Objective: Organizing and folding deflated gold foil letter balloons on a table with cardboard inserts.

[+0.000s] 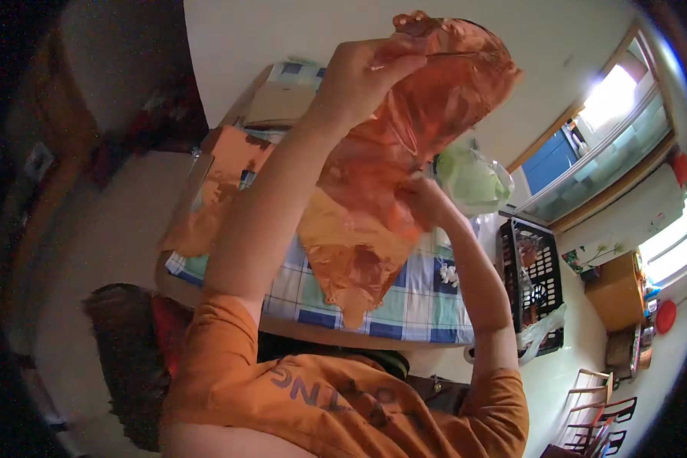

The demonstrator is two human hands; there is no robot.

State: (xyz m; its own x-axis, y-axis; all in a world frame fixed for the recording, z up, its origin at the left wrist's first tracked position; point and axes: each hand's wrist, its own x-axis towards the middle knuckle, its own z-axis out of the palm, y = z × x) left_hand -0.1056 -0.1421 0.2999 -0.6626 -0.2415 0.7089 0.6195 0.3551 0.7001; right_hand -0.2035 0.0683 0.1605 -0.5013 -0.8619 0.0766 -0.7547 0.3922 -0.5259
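A shiny copper-orange foil balloon stretches in front of me from above the table down to its near edge, with a narrow tab at its lower end. Its upper part is raised and looks crinkled and partly puffed out. My left hand pinches the foil near the top. Lower down, my right hand grips the balloon's right side, its fingertips partly hidden by the foil. Another flat, orange-pink foil piece lies on the table's left end, beyond my left forearm.
A blue, green and white checked tablecloth covers the table. A cardboard box stands at the back, with a pale green plastic bag right of the balloon. White crumpled bits lie by my right forearm. A black crate stands beyond the table's right end.
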